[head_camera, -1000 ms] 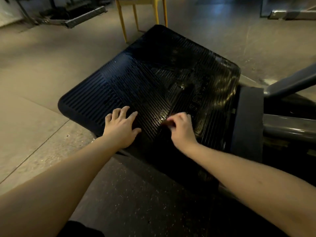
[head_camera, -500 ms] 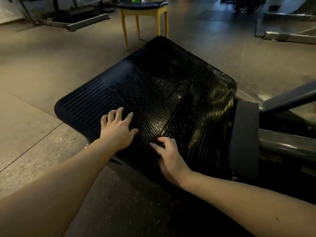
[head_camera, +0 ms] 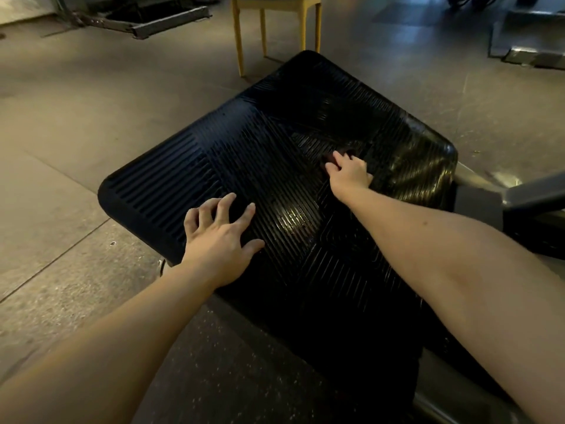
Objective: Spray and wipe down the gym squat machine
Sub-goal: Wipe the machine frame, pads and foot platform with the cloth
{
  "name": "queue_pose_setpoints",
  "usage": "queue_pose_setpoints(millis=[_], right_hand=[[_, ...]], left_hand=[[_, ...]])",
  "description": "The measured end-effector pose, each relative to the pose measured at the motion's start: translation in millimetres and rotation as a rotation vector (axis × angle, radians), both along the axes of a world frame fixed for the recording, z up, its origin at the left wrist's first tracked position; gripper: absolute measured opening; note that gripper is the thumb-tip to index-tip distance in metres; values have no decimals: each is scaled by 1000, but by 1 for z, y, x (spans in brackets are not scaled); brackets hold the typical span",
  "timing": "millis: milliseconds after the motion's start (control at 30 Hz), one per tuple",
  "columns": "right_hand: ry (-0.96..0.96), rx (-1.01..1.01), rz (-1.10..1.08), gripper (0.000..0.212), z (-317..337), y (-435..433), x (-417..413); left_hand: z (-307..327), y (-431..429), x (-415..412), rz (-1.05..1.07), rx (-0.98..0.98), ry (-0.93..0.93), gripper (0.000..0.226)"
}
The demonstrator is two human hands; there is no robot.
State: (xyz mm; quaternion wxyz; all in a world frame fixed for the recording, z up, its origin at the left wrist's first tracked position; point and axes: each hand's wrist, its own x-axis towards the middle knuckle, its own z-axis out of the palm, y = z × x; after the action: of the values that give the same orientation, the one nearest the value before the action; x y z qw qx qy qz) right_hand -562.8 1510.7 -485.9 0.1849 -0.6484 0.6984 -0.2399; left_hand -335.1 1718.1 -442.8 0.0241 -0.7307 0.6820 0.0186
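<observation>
The squat machine's black ribbed footplate [head_camera: 244, 154] fills the middle of the view, tilted, with a wet shine on its right half. My left hand [head_camera: 220, 240] rests on the plate near its lower left edge, fingers spread and propped on their tips. My right hand [head_camera: 350, 172] is stretched out to the plate's middle right. Its curled fingers press a small dark cloth [head_camera: 330, 157] against the ribs. Most of the cloth is hidden under the fingers.
The machine's grey steel arm [head_camera: 526, 194] joins the plate at the right. A yellow-legged chair [head_camera: 263, 35] stands just behind the plate's far corner. Metal equipment frames lie on the floor at the back left [head_camera: 146, 22] and back right [head_camera: 535, 56].
My right hand has slid with the cloth from the plate's near edge up toward its middle right. My left hand has stayed near the lower left edge and its fingers have spread wider.
</observation>
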Motion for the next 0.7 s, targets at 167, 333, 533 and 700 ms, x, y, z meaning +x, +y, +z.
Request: queue_pose_setpoints(millis=[167,333,533,700], right_hand=[[-256,-52,73,40,-17,57,5],[-319,-276,276,36,-31,177,26],[-224,-266,663,42,-38,287,34],[-284,-102,797,52,-32,292,24]], left_hand=[[4,-3,1,-1,24,-6,75],[6,-2,-1,-2,43,-23,68],[10,6,0,-25,35,-34,58],[17,20,10,13,35,11,61]])
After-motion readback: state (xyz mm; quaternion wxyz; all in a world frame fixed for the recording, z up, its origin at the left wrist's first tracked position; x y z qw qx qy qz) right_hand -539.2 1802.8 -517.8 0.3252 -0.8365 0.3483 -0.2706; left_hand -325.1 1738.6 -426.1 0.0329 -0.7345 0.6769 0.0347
